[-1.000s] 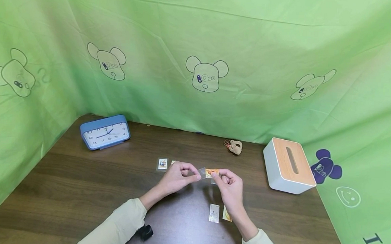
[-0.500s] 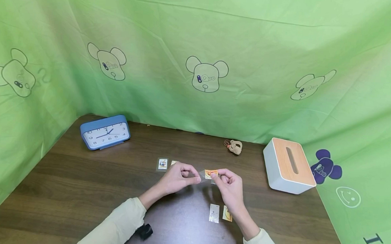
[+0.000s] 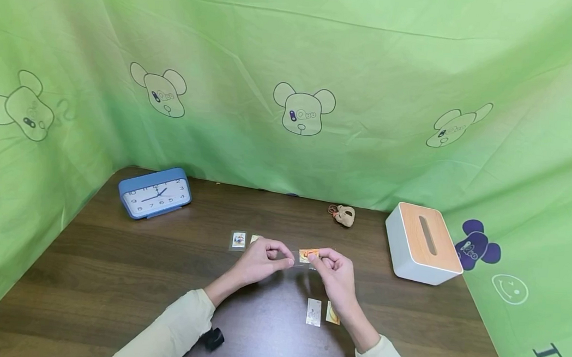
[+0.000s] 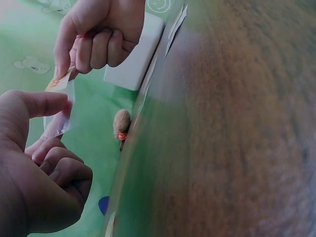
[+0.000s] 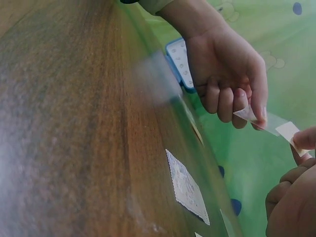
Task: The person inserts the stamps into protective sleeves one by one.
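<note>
Partly behind the right hand, a small orange slip.

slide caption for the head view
Left hand pinches clear plastic, right hand an orange stamp, above a brown table.

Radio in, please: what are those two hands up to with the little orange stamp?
Left hand pinches clear sleeve. Right hand pinches orange stamp. Stamp at sleeve's edge; whether inside, unclear. Nothing visibly in the way.
</note>
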`<state>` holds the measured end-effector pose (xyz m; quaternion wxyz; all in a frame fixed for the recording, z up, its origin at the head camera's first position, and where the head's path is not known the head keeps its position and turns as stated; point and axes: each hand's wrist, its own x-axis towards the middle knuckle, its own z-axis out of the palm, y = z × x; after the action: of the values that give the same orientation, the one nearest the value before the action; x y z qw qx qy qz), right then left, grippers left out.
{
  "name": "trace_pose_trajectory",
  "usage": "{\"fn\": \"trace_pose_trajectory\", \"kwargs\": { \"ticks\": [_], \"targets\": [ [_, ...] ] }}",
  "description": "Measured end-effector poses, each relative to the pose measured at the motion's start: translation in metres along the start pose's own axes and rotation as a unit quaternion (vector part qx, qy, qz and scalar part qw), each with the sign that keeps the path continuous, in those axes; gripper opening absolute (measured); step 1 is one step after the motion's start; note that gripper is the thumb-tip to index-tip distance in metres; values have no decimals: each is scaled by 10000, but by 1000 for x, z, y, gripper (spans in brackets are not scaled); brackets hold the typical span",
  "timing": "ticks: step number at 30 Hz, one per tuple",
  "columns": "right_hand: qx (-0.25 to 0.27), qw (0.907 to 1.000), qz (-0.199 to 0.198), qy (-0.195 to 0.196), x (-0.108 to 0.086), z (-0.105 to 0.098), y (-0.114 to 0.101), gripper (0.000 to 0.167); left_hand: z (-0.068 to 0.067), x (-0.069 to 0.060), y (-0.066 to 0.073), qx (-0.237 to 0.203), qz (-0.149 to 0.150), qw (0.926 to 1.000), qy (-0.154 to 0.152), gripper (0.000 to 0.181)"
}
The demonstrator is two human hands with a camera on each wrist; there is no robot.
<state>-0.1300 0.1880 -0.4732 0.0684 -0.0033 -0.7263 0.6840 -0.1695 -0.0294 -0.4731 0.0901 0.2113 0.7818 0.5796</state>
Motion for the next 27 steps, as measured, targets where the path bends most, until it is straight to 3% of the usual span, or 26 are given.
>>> {"fn": "trace_pose_trajectory", "kwargs": {
  "ticks": [10,19,27],
  "targets": [
    [8,9995,-295,92,-1,2,1,12,3,1,1,-140,78,9992,364,12],
    [-48,9982,-532,281,-3,5,1,1,4,2,-2,-379,342,9975,486,14],
    [-198,9980,-564,207,-2,2,1,5,3,3,-3,-478,382,9967,534,16]
  ]
}}
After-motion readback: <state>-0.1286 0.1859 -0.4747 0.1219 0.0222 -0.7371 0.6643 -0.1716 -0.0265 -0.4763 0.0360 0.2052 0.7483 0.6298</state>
